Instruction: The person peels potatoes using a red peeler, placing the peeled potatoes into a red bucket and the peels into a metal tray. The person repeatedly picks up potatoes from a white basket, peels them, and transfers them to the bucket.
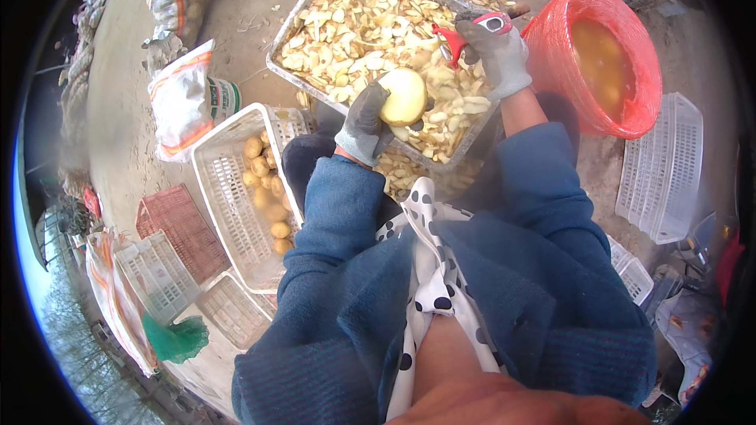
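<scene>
A pale yellow peeled potato (pixel 404 97) is gripped in my left hand (pixel 365 122), which wears a grey glove. My right hand (pixel 502 53), gloved too, is closed around a red peeler (pixel 453 43) up and to the right of the potato, apart from it. Both hands are over the near right part of a large shallow tray (pixel 276 63) heaped with potato peelings (pixel 358 27). More peelings lie below the tray's near edge, close to my lap.
Unpeeled potatoes (pixel 260 169) fill part of a white crate (pixel 211 159) at my left. To the right stands a red-lined bucket (pixel 646 102) of cloudy liquid with pale lumps. An upturned white crate (pixel 661 169) lies beyond it. Filled mesh sacks (pixel 179 0) stand far left.
</scene>
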{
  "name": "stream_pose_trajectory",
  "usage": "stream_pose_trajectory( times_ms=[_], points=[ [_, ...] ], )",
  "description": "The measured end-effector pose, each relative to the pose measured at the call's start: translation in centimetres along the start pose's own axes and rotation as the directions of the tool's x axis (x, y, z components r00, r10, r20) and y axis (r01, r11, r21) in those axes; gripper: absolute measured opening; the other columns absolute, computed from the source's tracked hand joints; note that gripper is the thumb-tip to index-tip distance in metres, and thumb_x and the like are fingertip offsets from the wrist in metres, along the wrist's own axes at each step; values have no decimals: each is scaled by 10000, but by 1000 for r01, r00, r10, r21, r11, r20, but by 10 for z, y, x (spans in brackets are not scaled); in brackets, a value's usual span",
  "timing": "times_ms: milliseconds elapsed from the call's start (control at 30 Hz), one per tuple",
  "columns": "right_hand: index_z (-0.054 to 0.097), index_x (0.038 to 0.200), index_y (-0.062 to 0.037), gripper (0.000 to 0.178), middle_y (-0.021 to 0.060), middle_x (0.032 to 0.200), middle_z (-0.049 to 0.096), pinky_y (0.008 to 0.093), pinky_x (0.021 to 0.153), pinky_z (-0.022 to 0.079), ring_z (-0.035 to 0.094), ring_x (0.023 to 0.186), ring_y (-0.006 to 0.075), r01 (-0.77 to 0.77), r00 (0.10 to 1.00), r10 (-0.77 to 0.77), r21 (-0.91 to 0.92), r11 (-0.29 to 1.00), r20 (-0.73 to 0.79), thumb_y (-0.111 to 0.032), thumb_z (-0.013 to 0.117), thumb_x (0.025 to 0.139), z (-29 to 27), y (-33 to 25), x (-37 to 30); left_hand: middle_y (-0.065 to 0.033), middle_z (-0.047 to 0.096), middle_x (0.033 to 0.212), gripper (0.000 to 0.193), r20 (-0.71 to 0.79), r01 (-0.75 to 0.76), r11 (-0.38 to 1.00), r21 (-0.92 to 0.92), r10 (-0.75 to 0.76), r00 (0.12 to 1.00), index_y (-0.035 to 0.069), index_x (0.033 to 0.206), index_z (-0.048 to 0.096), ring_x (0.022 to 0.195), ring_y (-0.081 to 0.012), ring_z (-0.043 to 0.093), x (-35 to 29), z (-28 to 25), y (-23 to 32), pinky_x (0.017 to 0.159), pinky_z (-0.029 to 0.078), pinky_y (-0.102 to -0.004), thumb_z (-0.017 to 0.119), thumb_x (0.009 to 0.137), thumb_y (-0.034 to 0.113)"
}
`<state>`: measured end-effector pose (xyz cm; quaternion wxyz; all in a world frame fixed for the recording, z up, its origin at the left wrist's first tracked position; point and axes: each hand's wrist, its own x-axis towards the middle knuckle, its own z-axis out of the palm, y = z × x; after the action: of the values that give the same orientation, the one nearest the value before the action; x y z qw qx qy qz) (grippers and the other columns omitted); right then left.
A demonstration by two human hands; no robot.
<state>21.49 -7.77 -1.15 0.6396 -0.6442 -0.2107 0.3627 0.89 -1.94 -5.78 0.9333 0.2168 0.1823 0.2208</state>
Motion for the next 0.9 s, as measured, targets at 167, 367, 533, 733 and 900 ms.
stream_pose_trajectory(
  times_ms=[167, 367, 533, 733, 900],
  points=[
    [554, 781, -23, 110, 14, 627, 534, 226, 409, 368, 456, 448, 109, -79, 965, -10, 325, 942, 263, -95, 622, 733, 3, -12, -18, -131, 549, 980, 558, 25, -144, 495, 857, 240, 970, 8, 1110, 468, 861, -235, 573, 4, 7, 3, 738, 490, -320, 711, 629, 150],
    [568, 843, -6, 178, 49, 658, 564, 227, 386, 377, 488, 446, 106, -34, 992, 16, 143, 989, 124, -114, 635, 719, 5, 20, 2, -103, 526, 961, 560, 134, -231, 189, 954, 421, 897, 25, 1061, 500, 911, -198, 533, 2, 8, -3, 806, 441, -312, 749, 577, 156],
    [582, 754, 4, 186, 47, 611, 546, 232, 402, 398, 492, 470, 102, 110, 994, -110, 10, 994, 15, -160, 654, 707, -3, 2, -6, -108, 540, 1005, 533, -115, -116, 623, 774, 318, 941, 18, 1107, 470, 905, -222, 567, -2, 18, 10, 760, 497, -337, 720, 658, 159],
    [569, 807, 26, 191, 49, 693, 566, 219, 422, 411, 503, 503, 97, -45, 932, -94, 370, 928, 349, -116, 647, 705, 21, -7, -37, -145, 546, 1046, 480, -113, -121, 984, 131, 136, 984, 47, 1144, 447, 922, -302, 566, 14, -22, -8, 726, 515, -429, 579, 811, 367],
    [589, 792, -30, 161, 35, 730, 592, 208, 462, 419, 532, 557, 87, -141, 954, 95, 147, 979, 285, -151, 663, 717, 2, 17, 3, -89, 541, 986, 499, -276, -35, 996, -80, 12, 961, 95, 1209, 427, 835, -206, 546, 2, 12, -5, 654, 465, -288, 520, 832, 410]
  ],
)
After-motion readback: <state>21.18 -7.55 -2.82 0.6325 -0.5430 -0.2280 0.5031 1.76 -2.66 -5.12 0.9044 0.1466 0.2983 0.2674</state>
